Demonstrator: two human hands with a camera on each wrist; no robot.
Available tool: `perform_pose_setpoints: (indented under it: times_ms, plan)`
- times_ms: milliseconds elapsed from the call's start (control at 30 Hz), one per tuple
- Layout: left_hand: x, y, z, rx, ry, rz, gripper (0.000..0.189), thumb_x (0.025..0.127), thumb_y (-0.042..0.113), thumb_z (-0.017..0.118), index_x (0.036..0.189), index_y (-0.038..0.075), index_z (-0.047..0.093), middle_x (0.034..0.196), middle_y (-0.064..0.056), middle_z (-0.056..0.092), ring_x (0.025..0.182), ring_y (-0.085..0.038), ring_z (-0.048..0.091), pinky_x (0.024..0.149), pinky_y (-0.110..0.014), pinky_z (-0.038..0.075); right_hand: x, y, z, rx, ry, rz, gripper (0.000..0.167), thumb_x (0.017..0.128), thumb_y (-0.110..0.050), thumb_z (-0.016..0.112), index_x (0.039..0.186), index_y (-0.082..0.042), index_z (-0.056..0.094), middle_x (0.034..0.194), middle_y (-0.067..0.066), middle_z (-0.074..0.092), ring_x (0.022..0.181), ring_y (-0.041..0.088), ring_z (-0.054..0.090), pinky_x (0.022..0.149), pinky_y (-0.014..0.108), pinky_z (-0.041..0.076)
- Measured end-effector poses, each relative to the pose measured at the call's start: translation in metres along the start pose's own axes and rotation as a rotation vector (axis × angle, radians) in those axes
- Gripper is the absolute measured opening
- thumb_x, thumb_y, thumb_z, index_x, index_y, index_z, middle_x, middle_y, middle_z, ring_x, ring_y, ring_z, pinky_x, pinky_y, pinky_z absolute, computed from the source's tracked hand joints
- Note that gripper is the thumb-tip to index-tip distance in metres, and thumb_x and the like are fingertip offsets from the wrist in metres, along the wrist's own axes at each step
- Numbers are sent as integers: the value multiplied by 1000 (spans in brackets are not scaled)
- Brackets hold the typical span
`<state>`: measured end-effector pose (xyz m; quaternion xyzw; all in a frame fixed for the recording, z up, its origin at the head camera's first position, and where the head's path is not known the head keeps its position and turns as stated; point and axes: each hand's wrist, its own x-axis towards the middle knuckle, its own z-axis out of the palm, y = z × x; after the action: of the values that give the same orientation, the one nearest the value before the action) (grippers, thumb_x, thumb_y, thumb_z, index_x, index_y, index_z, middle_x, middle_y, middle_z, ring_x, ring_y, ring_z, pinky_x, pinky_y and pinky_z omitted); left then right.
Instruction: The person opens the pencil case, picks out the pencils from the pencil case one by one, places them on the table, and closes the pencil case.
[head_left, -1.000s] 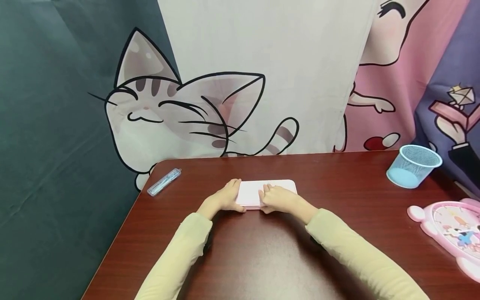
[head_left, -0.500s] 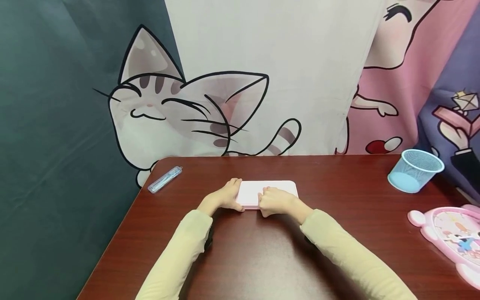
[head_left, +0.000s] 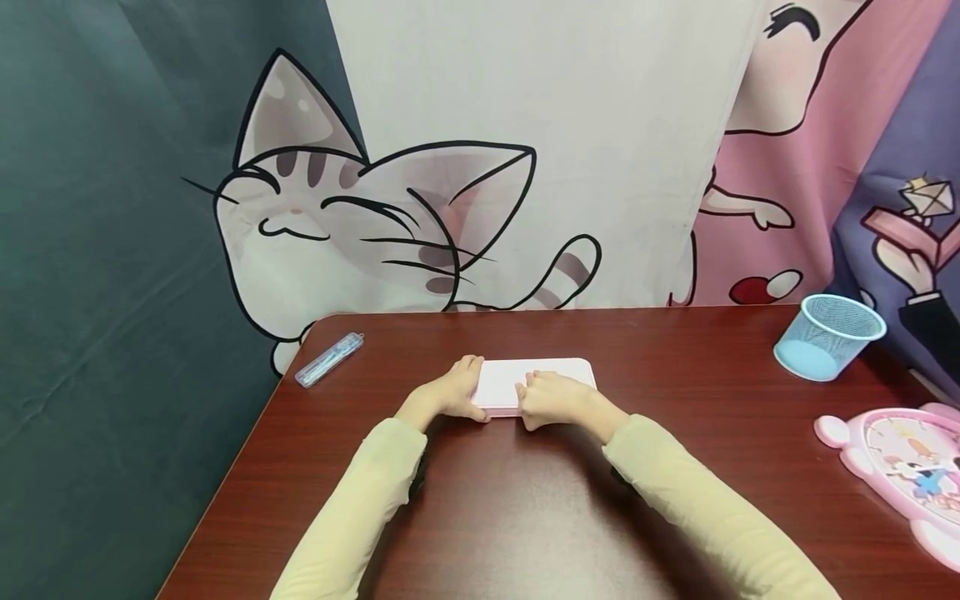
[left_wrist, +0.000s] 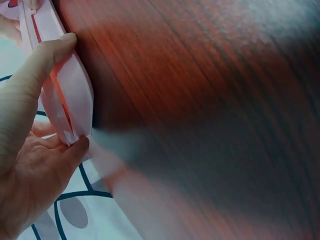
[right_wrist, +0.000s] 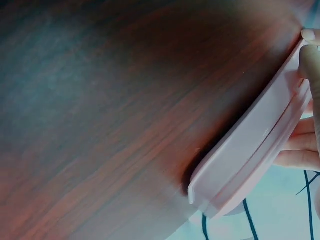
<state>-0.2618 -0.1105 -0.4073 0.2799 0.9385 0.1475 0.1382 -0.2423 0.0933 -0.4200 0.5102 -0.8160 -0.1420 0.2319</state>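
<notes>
Pale-pink case (head_left: 499, 385): your left hand (head_left: 456, 392) clamps its left end, presumably as anchor; your right hand (head_left: 557, 400) pinches its front edge, probably for purchase.

- Cannot see near right corner of pale case (head_left: 501, 383) behind right hand (head_left: 558, 400).
- Cannot see all of pink eared object (head_left: 917, 468), cropped toward right edge of tabletop (head_left: 472, 508).
- Cannot make out pattern on blue strip (head_left: 328, 360), far left corner: too small.
</notes>
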Motion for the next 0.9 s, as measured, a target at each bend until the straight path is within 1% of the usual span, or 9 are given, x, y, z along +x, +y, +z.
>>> perform_pose_setpoints:
  times_ms: [100, 167, 233, 333, 433, 500, 600, 733, 900]
  plan:
    - [0, 0, -2, -6, -7, -7, 99, 69, 28, 78, 138, -13, 20, 140, -27, 28, 131, -36, 29, 109, -41, 27, -6, 5, 2, 17, 73, 27, 20, 71, -26, 62, 75, -6, 59, 60, 3, 53, 52, 18, 50, 46, 29, 42]
    - [0, -1, -4, -18, -9, -13, 99, 69, 28, 79, 139, -12, 20, 141, -27, 28, 132, -36, 28, 109, -40, 27, -12, 9, 2, 103, 78, 79, 29, 72, -32, 66, 85, -6, 62, 73, 6, 62, 63, 19, 59, 54, 30, 47]
    - [0, -2, -4, -48, -11, -17, 101, 68, 28, 79, 139, -11, 20, 142, -26, 27, 133, -34, 27, 110, -41, 26, -21, 17, 2, 240, 22, 155, 46, 73, -39, 68, 105, -6, 62, 98, 10, 66, 86, 24, 64, 72, 34, 51]
    - [-1, -5, -3, -103, -17, -23, 105, 67, 32, 80, 141, -8, 18, 145, -23, 24, 135, -31, 25, 110, -40, 26, -40, 29, 2, 456, -100, 295, 75, 69, -47, 73, 128, -5, 51, 130, 18, 52, 119, 35, 50, 99, 50, 37]
    - [-3, -10, -3, -148, -37, -37, 107, 68, 36, 79, 144, -3, 15, 149, -19, 20, 137, -28, 23, 110, -40, 26, -61, 38, 3, 576, -180, 402, 88, 68, -48, 74, 135, -1, 42, 137, 23, 43, 126, 40, 41, 102, 57, 29]
    - [-4, -13, -4, -166, -51, -41, 107, 69, 39, 78, 145, -2, 14, 150, -17, 19, 138, -26, 23, 110, -41, 26, -73, 42, 4, 617, -178, 440, 85, 68, -46, 74, 133, 0, 44, 135, 22, 46, 124, 38, 44, 102, 54, 32]
    - [-7, -19, -9, -193, -60, -32, 104, 70, 39, 76, 145, 0, 17, 150, -16, 22, 137, -27, 25, 109, -43, 26, -87, 47, 4, 634, -93, 465, 73, 69, -40, 76, 125, 1, 52, 124, 18, 57, 114, 31, 54, 95, 46, 41]
    - [-9, -27, -15, -227, -31, -28, 97, 72, 40, 74, 144, 3, 22, 147, -15, 29, 135, -27, 29, 109, -45, 27, -95, 51, 4, 654, 158, 453, 50, 66, -27, 81, 105, -1, 65, 101, 10, 69, 91, 20, 65, 78, 37, 51]
    - [-9, -34, -14, -265, 155, -10, 108, 73, 42, 74, 148, 16, 1, 153, -12, 11, 136, -31, 28, 101, -48, 36, -93, 54, 5, 699, 438, 552, 28, 61, -13, 82, 86, -5, 70, 80, 3, 71, 72, 12, 65, 64, 25, 51]
